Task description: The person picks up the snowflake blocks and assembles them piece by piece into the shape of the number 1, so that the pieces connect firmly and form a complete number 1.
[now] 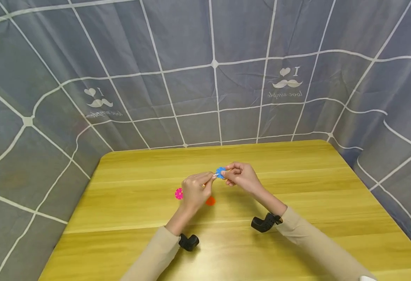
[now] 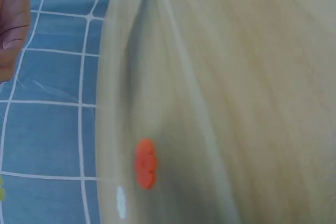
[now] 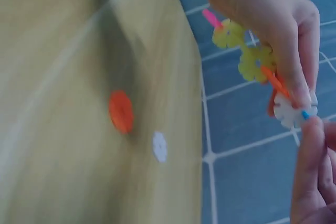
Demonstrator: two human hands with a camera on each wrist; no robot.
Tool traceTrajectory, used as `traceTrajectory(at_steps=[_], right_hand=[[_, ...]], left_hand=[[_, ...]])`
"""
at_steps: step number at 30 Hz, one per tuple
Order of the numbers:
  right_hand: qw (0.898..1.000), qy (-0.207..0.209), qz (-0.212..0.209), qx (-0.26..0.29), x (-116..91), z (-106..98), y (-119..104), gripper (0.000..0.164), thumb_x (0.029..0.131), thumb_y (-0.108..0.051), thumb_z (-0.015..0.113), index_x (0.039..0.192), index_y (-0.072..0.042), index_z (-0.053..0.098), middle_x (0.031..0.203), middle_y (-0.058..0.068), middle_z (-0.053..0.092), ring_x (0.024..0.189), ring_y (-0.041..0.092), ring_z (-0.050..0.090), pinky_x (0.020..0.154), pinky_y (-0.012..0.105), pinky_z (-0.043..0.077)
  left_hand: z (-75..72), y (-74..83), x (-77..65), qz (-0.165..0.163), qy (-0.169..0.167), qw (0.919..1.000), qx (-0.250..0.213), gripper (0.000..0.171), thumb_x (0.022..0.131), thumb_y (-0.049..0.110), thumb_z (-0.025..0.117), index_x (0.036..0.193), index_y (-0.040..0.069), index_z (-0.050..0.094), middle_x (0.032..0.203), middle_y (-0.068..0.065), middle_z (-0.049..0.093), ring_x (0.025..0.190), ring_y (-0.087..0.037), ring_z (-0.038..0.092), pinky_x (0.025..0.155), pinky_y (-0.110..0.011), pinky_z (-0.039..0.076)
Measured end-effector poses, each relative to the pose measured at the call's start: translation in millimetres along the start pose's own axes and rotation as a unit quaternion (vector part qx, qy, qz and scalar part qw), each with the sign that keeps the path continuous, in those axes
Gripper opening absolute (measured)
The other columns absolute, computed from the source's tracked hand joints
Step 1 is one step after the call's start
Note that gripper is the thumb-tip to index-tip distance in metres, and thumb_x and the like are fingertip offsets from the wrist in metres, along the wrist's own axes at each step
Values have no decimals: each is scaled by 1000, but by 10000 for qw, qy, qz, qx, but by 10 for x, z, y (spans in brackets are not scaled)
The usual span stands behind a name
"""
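My left hand (image 1: 196,189) pinches a white notched disc (image 3: 286,113). Joined in a chain with that disc are an orange disc (image 3: 275,81), yellow discs (image 3: 253,62) and a pink disc (image 1: 179,193). Between the thumb and fingers of my right hand (image 1: 242,177) is a blue notched disc (image 1: 221,172), its edge meeting the white disc's rim. Both hands are raised above the table, fingertips close together. In the head view my left hand covers most of the chain.
Below the hands, a loose orange disc (image 3: 121,111) lies on the wooden table (image 1: 139,218). Near it lies another white disc (image 3: 159,146), towards the table's far edge. A grey curtain with white grid lines (image 1: 188,89) hangs behind and at both sides.
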State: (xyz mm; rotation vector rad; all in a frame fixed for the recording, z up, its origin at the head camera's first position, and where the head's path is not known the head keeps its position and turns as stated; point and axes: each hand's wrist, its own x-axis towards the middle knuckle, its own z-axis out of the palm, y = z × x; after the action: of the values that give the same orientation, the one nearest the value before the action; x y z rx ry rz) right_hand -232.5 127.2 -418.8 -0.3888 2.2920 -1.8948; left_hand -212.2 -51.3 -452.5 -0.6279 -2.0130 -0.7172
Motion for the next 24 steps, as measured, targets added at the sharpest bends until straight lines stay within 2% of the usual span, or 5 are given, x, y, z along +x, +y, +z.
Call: traceTrajectory(at_steps=[6, 13, 18, 21, 24], right_hand=[[9982, -537, 29, -284, 80, -119, -41, 27, 95, -15, 60, 110, 8, 62, 87, 16, 73, 66, 11, 66, 64, 30, 58], [9958, -779, 39, -476, 114, -145, -4, 28, 96, -19, 58, 101, 8, 65, 82, 9, 73, 65, 8, 64, 64, 27, 57], [9961, -756, 91, -447, 115, -113, 12, 27, 96, -17, 58, 101, 9, 65, 82, 8, 73, 66, 9, 63, 62, 24, 55], [9960, -773, 172, -409, 117, -75, 15, 27, 96, -17, 58, 102, 9, 64, 79, 1, 73, 65, 9, 62, 60, 22, 53], [9961, -784, 237, -321, 126, -25, 17, 28, 96, -17, 58, 103, 9, 64, 77, -4, 72, 64, 8, 61, 59, 22, 52]], left_hand=[[-44, -41, 60, -87, -130, 9998, -108, 7, 79, 11, 78, 82, 4, 78, 82, -7, 76, 72, -19, 73, 62, -27, 57], [-76, -55, 50, -235, -331, 9991, -122, 12, 80, 15, 78, 85, 5, 78, 84, -7, 76, 74, -20, 73, 64, -29, 58], [-102, -62, 32, -496, -694, 9960, -247, 33, 77, 22, 80, 103, 3, 74, 89, -8, 76, 78, -22, 72, 64, -29, 57], [-104, -70, 27, -623, -964, 9932, -169, 45, 74, 28, 81, 111, 5, 72, 90, -7, 76, 73, -19, 70, 54, -22, 49], [-97, -81, 28, -805, -1186, 9897, -6, 47, 73, 32, 80, 113, 9, 72, 83, -5, 75, 56, -13, 58, 46, -16, 33]])
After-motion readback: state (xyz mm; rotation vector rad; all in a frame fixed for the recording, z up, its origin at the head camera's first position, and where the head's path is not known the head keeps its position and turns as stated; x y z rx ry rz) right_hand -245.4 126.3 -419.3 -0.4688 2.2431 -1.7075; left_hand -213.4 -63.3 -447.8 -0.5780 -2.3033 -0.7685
